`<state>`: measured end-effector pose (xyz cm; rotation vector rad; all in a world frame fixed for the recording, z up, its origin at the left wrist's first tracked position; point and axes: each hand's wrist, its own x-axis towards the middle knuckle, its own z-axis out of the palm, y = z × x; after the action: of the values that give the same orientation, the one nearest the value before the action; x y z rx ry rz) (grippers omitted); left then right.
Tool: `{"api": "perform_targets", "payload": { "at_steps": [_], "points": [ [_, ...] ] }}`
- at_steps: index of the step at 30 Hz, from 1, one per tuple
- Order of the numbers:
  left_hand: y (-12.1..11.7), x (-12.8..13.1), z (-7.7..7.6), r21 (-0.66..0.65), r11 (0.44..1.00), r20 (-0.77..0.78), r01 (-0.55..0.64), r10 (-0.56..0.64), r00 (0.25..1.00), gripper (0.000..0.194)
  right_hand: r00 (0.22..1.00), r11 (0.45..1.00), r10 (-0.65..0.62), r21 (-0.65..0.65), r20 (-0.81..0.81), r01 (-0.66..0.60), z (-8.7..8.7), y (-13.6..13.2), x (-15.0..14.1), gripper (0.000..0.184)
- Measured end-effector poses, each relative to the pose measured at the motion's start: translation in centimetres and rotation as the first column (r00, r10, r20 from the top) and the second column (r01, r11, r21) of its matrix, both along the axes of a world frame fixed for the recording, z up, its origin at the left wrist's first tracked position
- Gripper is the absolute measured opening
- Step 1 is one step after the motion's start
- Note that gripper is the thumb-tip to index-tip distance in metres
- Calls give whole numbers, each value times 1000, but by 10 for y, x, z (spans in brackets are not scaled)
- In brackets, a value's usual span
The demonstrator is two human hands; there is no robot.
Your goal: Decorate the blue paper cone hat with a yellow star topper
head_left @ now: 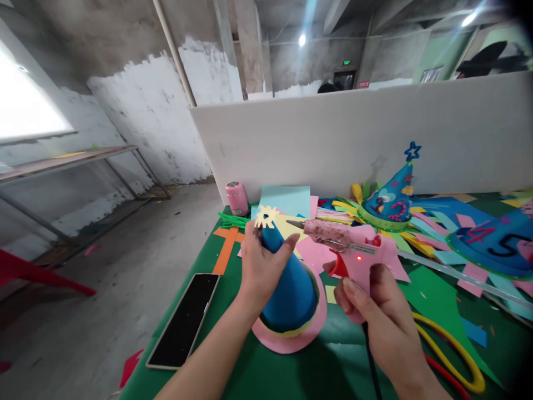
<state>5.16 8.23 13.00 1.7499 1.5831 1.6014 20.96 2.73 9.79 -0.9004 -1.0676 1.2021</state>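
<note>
My left hand [261, 266] is wrapped round the upper part of a blue cone hat [291, 297], which has a pale yellow band at its base and a pink brim [287, 343]. At the cone's tip sits a pale yellow cut-out [266, 215] with a toothed edge and a hole in its middle. In my right hand [370, 305] is a pink hot glue gun [358, 250] with a red light on, its trigger orange-red. Its nozzle points left toward the tip of the hat, a short gap away. A clear glue stick [449, 268] runs out of its back.
On the green-covered table [333, 333] lie a phone [185, 321], yellow-handled scissors [453, 344], green pipe cleaners [231, 220] and coloured paper scraps. Decorated blue hats [391, 200] stand at the right. A pink jar [236, 198] is beside the white partition [312, 144].
</note>
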Motion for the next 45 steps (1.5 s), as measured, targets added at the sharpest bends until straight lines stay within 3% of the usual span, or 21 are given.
{"api": "perform_targets", "payload": {
  "at_steps": [4,7,13,18,23,27,29,32,34,40,45],
  "points": [
    [-10,-7,-3,-79,980,74,182,-176,982,26,999,999,-34,26,-5,34,2,3,1,7],
    [-15,-11,-3,-84,973,65,214,-209,976,17,999,998,-39,49,-25,40,2,4,2,8],
    [-15,-4,-7,67,993,-53,-92,96,994,18,998,999,-21,49,-51,24,3,4,2,7],
    [-17,-2,-16,69,977,-99,-203,209,973,37,999,999,-9,47,-53,12,-1,3,2,3],
    [-25,-14,-19,229,968,-217,-100,151,964,55,997,999,-15,46,-73,19,-5,-1,8,12],
    [-24,-27,0,524,852,-380,-16,250,890,59,992,996,-56,67,-109,63,-6,-5,14,11],
    [-20,-33,13,583,807,-514,90,281,810,57,991,994,-70,75,-115,79,-6,-6,16,7],
    [-13,-36,31,543,794,-715,272,268,645,48,991,995,-78,54,-112,84,-8,-7,18,13],
    [-10,-37,38,511,792,-772,334,252,584,42,991,997,-71,32,-113,75,-9,-9,17,19],
    [-5,-40,46,477,771,-823,422,224,522,30,991,997,-57,38,-119,62,-8,-11,12,19],
    [-4,-40,51,468,760,-832,451,207,515,26,991,999,-16,47,-132,23,-7,-11,9,15]
  ]
}}
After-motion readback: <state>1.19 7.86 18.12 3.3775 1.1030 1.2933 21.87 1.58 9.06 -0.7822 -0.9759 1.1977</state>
